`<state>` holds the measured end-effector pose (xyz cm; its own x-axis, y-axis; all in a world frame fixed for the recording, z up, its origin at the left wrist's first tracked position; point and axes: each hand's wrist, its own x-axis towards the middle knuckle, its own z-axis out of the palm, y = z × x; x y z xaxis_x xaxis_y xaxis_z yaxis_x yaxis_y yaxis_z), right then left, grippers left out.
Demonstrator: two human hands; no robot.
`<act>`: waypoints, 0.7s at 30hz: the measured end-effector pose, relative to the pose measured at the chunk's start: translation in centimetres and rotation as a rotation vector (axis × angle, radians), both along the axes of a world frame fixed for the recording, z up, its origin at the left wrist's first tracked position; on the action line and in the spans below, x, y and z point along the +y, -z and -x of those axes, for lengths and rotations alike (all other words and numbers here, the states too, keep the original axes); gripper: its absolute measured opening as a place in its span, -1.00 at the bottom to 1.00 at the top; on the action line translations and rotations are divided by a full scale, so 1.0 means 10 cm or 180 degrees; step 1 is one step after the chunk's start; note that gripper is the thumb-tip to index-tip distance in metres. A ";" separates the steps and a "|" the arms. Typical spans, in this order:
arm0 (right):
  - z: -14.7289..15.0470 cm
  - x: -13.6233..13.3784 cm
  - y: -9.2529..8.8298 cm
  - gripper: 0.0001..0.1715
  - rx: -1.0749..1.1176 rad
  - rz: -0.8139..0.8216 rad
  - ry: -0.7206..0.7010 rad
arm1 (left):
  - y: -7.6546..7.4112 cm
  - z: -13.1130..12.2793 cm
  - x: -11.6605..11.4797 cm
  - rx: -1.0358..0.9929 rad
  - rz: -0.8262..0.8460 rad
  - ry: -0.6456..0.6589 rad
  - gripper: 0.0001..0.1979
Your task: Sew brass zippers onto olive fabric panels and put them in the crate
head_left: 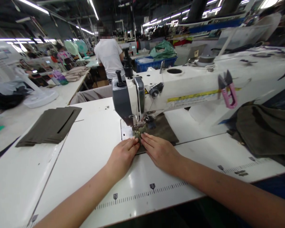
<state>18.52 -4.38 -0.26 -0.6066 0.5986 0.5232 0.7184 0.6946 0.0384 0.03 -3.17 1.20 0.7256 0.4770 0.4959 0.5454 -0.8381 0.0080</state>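
A white sewing machine (156, 88) stands before me, its presser foot (139, 126) down close to my fingertips. Under it lies a dark olive fabric piece (166, 128), partly hidden by the machine head and my hands. My left hand (123, 155) rests at the fabric's left edge, fingers stretched forward and close together. From the right, my right hand (160, 152) lies flat on the same piece, fingertips just in front of the foot. Both thumbs are mostly hidden. The fingertips of the two hands almost meet at the narrow strip beneath the needle area.
A fanned stack of olive fabric pieces (49, 125) lies left on the white table (90, 171). Pink-handled thread snips (229, 90) hang on the machine arm. More olive cloth (263, 129) is heaped at right. Behind the machine stand a person in white (108, 55) and a blue bin (154, 65).
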 end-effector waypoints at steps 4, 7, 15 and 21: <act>0.01 0.05 0.01 -0.65 0.0036 -0.0100 -0.0009 | -0.03 -0.01 0.05 0.0023 -0.0032 -0.0007 -0.77; 0.02 0.09 0.01 -0.66 0.0093 -0.0131 0.0020 | -0.03 -0.02 0.09 -0.0028 -0.0068 -0.0006 -0.77; 0.04 0.18 0.02 -0.68 0.0367 -0.0235 -0.0033 | 0.00 -0.02 0.16 -0.0136 0.0208 -0.0182 -0.76; 0.03 0.08 0.06 -0.68 0.0144 -0.0269 -0.0041 | 0.05 0.05 0.04 -0.0720 0.0614 -0.0319 -0.80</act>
